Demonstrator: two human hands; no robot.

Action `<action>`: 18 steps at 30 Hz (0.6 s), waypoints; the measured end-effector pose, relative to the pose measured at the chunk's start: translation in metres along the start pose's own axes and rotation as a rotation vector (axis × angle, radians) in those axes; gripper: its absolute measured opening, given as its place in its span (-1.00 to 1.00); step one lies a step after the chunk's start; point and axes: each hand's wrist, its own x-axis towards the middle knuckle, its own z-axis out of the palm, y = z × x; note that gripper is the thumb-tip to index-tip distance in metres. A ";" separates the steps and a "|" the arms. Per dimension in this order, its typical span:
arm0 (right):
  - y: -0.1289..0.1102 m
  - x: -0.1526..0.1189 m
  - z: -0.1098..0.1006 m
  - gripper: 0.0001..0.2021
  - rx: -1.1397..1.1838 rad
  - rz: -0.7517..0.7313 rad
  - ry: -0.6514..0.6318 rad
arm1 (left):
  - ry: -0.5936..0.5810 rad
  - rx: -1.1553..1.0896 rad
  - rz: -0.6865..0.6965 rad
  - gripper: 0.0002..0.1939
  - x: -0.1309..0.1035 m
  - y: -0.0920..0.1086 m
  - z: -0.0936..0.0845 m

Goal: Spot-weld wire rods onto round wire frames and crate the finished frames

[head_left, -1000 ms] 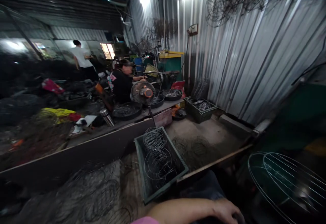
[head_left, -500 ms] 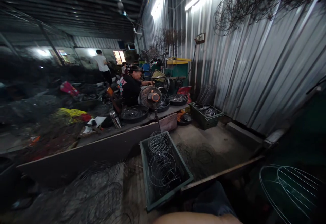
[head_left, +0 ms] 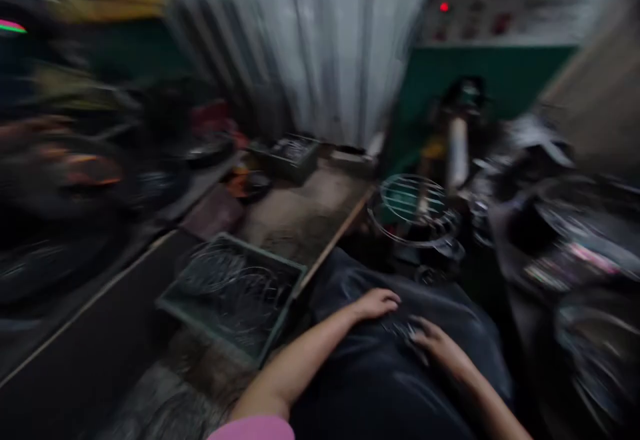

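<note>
My left hand (head_left: 379, 304) rests on the dark cloth (head_left: 360, 367) over my lap, its fingers stretched out and holding nothing I can see. To the right, my right hand (head_left: 438, 343) has its fingers drawn in at a few small shiny metal pieces (head_left: 399, 329), whose exact kind is blurred. Just past my knees, a round wire rack (head_left: 414, 199) with parallel bars sits at a green machine (head_left: 493, 70).
A green crate (head_left: 283, 325) of wire rings stands on the floor at left, with another crate (head_left: 295, 160) farther back. Wire and metal parts crowd a bench (head_left: 510, 253) at right. A wooden board edge (head_left: 334, 240) runs beside my knee. A low dark partition (head_left: 100, 340) lies left.
My view has swung right and down, from the workshop and a seated co-worker to my lap and the machine. Both my hands are now in sight; before, only part of an arm showed.
</note>
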 end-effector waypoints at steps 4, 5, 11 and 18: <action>0.026 -0.002 0.005 -0.46 0.347 0.226 -0.005 | -0.221 0.138 0.020 -0.66 0.012 -0.013 0.022; 0.031 -0.001 0.002 -0.45 0.393 0.254 0.018 | -0.227 0.176 0.026 -0.67 0.014 -0.017 0.027; 0.041 -0.010 -0.012 -0.44 0.568 0.262 -0.055 | -0.258 0.196 0.035 -0.69 0.010 -0.020 0.032; 0.038 -0.012 -0.025 -0.54 0.764 0.163 -0.166 | -0.056 -0.464 -0.165 -0.51 0.019 0.005 0.041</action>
